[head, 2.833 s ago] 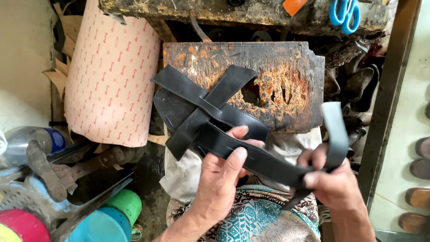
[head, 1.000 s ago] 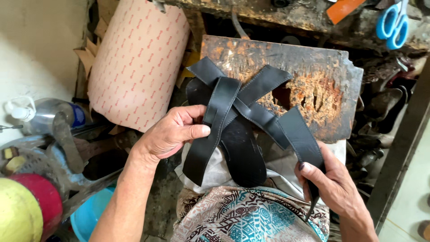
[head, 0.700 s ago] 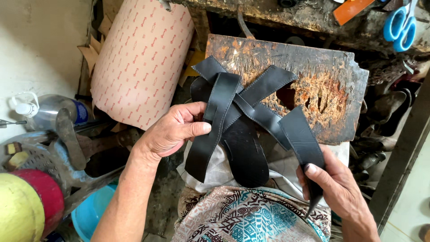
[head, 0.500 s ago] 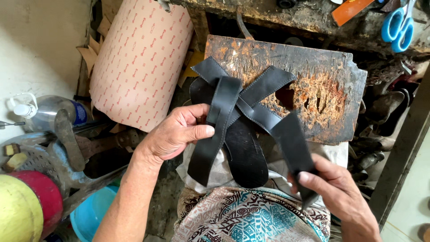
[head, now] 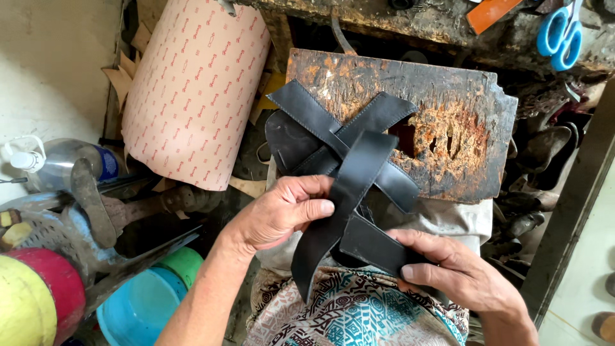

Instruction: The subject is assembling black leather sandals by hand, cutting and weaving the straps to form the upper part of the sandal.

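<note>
left hand (head: 282, 214) pinches the long black strap (head: 343, 205) between thumb and fingers, right hand (head: 458, 275) presses a crossing strap (head: 378, 247) flat with fingers together. the leather looks limp, light and bendy; best gripped near the crossing, above the knuckles.

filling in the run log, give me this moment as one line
left hand: pinches black strap | right hand: presses lower strap end | straps crossed over sandal sole | worn board behind

light: soft daylight, even | shadows: faint | focus: sharp | glare: none
</note>
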